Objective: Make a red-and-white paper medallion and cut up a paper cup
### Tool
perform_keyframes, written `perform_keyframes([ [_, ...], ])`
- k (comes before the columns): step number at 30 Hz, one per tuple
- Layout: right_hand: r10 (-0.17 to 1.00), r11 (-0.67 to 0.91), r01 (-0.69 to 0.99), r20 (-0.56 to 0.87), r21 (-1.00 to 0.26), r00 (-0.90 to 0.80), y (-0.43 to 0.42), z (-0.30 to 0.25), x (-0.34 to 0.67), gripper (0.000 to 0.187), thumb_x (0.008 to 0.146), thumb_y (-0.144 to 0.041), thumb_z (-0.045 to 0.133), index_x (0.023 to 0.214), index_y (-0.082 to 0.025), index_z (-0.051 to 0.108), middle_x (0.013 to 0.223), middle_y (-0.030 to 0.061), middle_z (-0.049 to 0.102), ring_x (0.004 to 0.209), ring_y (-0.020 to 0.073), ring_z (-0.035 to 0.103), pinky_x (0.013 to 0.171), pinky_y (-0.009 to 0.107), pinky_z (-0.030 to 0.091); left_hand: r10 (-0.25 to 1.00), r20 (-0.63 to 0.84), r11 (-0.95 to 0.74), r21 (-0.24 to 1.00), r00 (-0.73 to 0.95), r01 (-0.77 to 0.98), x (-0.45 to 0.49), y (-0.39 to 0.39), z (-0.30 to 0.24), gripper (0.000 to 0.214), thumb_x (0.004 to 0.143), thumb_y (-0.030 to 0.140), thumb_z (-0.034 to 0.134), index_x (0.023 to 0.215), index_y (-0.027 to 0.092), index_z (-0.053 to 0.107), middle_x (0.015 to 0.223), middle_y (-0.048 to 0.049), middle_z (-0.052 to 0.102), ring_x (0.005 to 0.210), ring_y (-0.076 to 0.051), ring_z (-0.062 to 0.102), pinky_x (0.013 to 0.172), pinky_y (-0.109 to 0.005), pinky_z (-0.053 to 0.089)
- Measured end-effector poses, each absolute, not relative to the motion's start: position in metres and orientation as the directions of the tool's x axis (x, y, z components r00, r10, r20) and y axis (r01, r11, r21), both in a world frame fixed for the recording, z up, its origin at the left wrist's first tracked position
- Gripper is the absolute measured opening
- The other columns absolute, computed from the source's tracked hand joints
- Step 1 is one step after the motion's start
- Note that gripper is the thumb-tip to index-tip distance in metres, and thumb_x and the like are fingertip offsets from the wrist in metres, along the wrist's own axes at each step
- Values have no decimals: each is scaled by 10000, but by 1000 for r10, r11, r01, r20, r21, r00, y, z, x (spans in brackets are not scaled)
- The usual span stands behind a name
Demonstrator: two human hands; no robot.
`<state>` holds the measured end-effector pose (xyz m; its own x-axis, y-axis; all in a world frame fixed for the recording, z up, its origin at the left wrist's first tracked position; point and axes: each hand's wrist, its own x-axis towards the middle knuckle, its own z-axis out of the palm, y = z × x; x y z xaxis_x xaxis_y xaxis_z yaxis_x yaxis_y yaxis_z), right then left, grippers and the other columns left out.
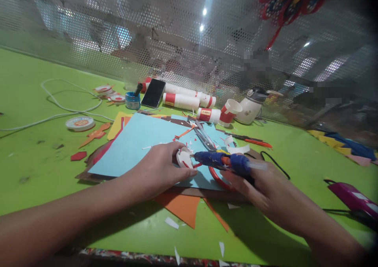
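Observation:
Between thumb and fingers, my left hand (161, 166) grips a small white paper cup piece (183, 156), round with some red on it. My right hand (262, 184) is wrapped round a blue hot glue gun (217, 160), whose nozzle points left and meets or nearly meets the cup piece; I cannot tell which. A clear glue stick (257, 165) sticks out of its back end. Both hands are over a light blue paper sheet (130, 141). Scissors (203, 137) with red handles lie on it, partly hidden behind the glue gun, among small paper scraps.
Behind the paper stand a phone (153, 93), a blue jar (132, 101), stacked paper cups (180, 101), a single cup (229, 112) and a white kettle (251, 106). A white cable (56, 97) loops at left. A magenta device (352, 196) with a black cord lies right.

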<state>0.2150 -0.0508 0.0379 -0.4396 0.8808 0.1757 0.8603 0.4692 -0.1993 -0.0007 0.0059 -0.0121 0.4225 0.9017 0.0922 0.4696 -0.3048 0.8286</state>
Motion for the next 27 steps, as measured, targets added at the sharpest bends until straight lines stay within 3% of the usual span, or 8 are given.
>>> perform_keyframes([
  [6,890,454,867,153,-204,-430,-51,40,218,268,951,-325,370,814,-194,559,792,46,623,652,166,530,598,296,404,904,90,-292,844,419,449,-2,6,-16,302,685,382,651,910,180,649,765,-38,671,699,-197,599,574,-260,409],
  [13,887,455,865,193,-212,-419,-52,42,220,294,947,-352,394,750,-198,547,697,18,595,589,150,510,567,279,383,903,64,-268,857,426,441,-1,5,-12,294,685,363,661,909,172,651,766,-38,674,695,-189,592,576,-266,411],
  [21,890,454,859,159,-235,-427,-52,39,218,279,953,-354,379,815,-195,563,794,45,629,679,173,545,607,292,396,903,83,-287,846,421,449,-1,5,-12,307,682,383,660,902,169,651,757,-36,667,686,-189,582,563,-263,401],
  [27,880,471,860,172,-197,-442,-50,36,219,277,949,-358,387,815,-199,570,762,31,616,649,167,521,607,294,378,898,73,-284,848,434,446,-1,6,-11,318,689,395,653,914,170,640,782,-33,673,709,-192,588,574,-256,400],
])
